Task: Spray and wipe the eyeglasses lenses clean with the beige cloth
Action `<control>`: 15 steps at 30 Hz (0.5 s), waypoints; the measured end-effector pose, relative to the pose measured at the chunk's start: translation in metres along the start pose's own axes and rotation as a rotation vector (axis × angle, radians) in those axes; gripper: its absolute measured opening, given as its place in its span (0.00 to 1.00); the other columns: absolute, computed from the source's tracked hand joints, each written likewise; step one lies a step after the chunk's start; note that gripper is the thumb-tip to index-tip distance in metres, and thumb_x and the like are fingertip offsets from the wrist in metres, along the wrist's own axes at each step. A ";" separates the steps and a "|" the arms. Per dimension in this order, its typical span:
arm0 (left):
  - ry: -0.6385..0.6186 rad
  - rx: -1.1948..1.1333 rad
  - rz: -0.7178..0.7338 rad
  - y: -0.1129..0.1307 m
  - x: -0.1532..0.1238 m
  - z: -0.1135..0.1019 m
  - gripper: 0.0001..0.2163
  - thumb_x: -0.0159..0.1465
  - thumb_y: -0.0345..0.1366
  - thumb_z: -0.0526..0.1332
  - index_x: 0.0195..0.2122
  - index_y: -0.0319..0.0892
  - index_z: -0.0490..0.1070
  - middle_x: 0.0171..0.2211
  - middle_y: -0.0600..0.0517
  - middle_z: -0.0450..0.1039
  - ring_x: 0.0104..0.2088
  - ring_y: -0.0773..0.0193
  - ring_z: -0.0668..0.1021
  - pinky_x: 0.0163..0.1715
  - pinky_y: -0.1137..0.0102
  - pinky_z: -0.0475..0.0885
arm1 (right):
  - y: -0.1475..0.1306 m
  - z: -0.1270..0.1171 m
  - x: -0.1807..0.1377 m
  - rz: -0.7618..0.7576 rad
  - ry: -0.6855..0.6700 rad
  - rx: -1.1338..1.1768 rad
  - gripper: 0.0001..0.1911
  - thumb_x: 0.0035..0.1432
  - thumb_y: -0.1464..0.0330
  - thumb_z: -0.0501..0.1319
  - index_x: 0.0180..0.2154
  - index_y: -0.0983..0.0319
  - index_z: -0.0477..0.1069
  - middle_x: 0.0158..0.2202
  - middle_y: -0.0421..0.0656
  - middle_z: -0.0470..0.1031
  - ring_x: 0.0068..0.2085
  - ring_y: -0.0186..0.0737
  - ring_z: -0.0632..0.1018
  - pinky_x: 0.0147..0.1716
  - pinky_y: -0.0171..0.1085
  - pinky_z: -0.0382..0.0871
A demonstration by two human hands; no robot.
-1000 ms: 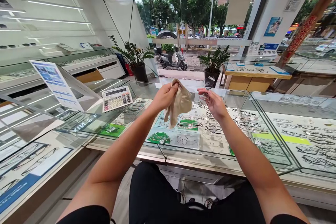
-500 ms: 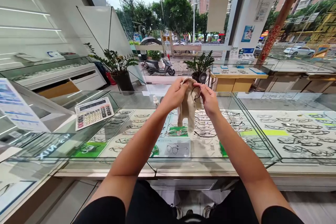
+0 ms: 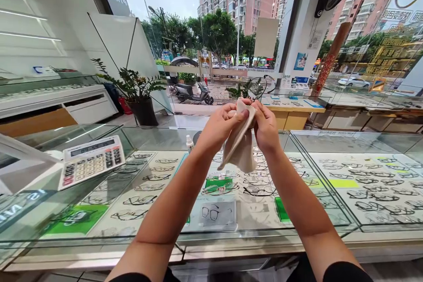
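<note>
Both hands are raised together above the glass display counter. My left hand is closed on a beige cloth, its thumb pressed on the folded top edge while the rest hangs down. My right hand is closed against the cloth's right side, fingers pinched at a pair of eyeglasses. The glasses have a thin dark frame, and a rounded lens shows above the fingertips. Cloth and fingers hide the rest of the frame.
Under the counter's glass top lie rows of eyeglasses. A calculator rests on the left, and a small white spray bottle stands behind my left forearm. Potted plants and a lower table are beyond.
The glasses have turned, with a lens now above my right fingers instead of hanging beside the cloth. My hands have come closer together around the cloth. The camera view has tilted up slightly.
</note>
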State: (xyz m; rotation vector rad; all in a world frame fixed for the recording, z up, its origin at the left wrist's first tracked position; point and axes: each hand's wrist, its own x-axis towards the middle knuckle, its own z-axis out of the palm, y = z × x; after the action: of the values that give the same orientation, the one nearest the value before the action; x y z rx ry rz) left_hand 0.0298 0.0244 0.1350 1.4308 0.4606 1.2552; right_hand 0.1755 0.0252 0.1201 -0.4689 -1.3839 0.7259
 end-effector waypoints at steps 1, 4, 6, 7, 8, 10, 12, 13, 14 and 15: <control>-0.030 0.007 -0.022 0.000 0.000 -0.002 0.29 0.54 0.55 0.80 0.46 0.41 0.74 0.37 0.49 0.84 0.34 0.61 0.84 0.38 0.68 0.78 | 0.003 -0.001 0.000 -0.022 0.007 0.018 0.17 0.66 0.48 0.66 0.36 0.54 0.80 0.37 0.40 0.73 0.41 0.39 0.75 0.50 0.38 0.75; -0.092 0.015 -0.016 -0.004 0.003 -0.001 0.25 0.56 0.55 0.79 0.42 0.40 0.80 0.39 0.49 0.84 0.36 0.62 0.83 0.39 0.70 0.76 | 0.010 -0.006 0.002 -0.036 -0.007 0.054 0.16 0.66 0.50 0.69 0.33 0.54 0.81 0.38 0.40 0.74 0.43 0.38 0.76 0.52 0.37 0.74; -0.095 -0.019 0.019 -0.009 0.006 0.002 0.25 0.54 0.54 0.81 0.40 0.40 0.81 0.37 0.50 0.84 0.36 0.63 0.82 0.40 0.70 0.76 | 0.010 -0.009 0.003 0.011 0.003 0.041 0.17 0.62 0.48 0.70 0.35 0.53 0.83 0.41 0.41 0.78 0.46 0.40 0.78 0.54 0.39 0.75; -0.086 -0.040 0.041 -0.012 0.007 0.004 0.24 0.53 0.53 0.81 0.40 0.40 0.81 0.36 0.51 0.84 0.36 0.63 0.82 0.41 0.71 0.76 | 0.009 -0.010 0.003 0.050 0.023 0.031 0.18 0.60 0.46 0.71 0.36 0.53 0.84 0.42 0.42 0.79 0.47 0.41 0.79 0.54 0.40 0.76; -0.070 -0.056 0.062 -0.015 0.007 0.007 0.24 0.52 0.53 0.82 0.40 0.40 0.81 0.36 0.51 0.83 0.35 0.64 0.81 0.40 0.71 0.76 | 0.008 -0.010 0.002 0.099 0.045 0.022 0.20 0.58 0.45 0.72 0.37 0.54 0.84 0.43 0.42 0.81 0.48 0.43 0.80 0.53 0.41 0.77; -0.038 -0.065 0.096 -0.019 0.008 0.011 0.25 0.52 0.52 0.82 0.41 0.40 0.81 0.35 0.52 0.83 0.33 0.65 0.80 0.37 0.72 0.74 | 0.004 -0.009 0.002 0.184 0.093 0.013 0.23 0.55 0.43 0.73 0.39 0.54 0.85 0.44 0.44 0.83 0.48 0.45 0.81 0.49 0.42 0.79; -0.005 -0.054 0.138 -0.020 0.008 0.013 0.25 0.54 0.53 0.81 0.42 0.41 0.81 0.34 0.52 0.82 0.32 0.66 0.78 0.35 0.72 0.73 | 0.001 -0.009 0.001 0.219 0.135 0.001 0.25 0.55 0.43 0.73 0.42 0.55 0.85 0.44 0.45 0.85 0.49 0.46 0.82 0.47 0.42 0.80; 0.013 -0.044 0.162 -0.020 0.007 0.013 0.24 0.55 0.54 0.80 0.43 0.41 0.80 0.34 0.52 0.82 0.32 0.67 0.78 0.35 0.72 0.73 | 0.000 -0.010 0.002 0.220 0.149 -0.006 0.25 0.56 0.43 0.72 0.44 0.55 0.85 0.44 0.45 0.85 0.49 0.46 0.83 0.48 0.43 0.79; 0.032 -0.028 0.186 -0.018 0.007 0.012 0.24 0.57 0.54 0.79 0.44 0.41 0.80 0.34 0.52 0.82 0.32 0.67 0.78 0.35 0.72 0.73 | -0.002 -0.011 0.002 0.214 0.150 -0.012 0.25 0.57 0.43 0.71 0.45 0.54 0.85 0.45 0.45 0.86 0.50 0.46 0.83 0.50 0.44 0.79; 0.050 -0.008 0.207 -0.017 0.006 0.011 0.24 0.58 0.55 0.78 0.45 0.42 0.80 0.35 0.52 0.82 0.32 0.67 0.78 0.35 0.72 0.73 | -0.003 -0.013 0.002 0.203 0.134 -0.015 0.25 0.59 0.43 0.69 0.46 0.54 0.85 0.46 0.45 0.86 0.52 0.46 0.83 0.52 0.45 0.78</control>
State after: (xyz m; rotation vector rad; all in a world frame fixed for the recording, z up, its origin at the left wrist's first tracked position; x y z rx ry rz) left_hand 0.0476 0.0291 0.1247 1.4710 0.3468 1.4588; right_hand 0.1890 0.0260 0.1222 -0.6651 -1.2277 0.8340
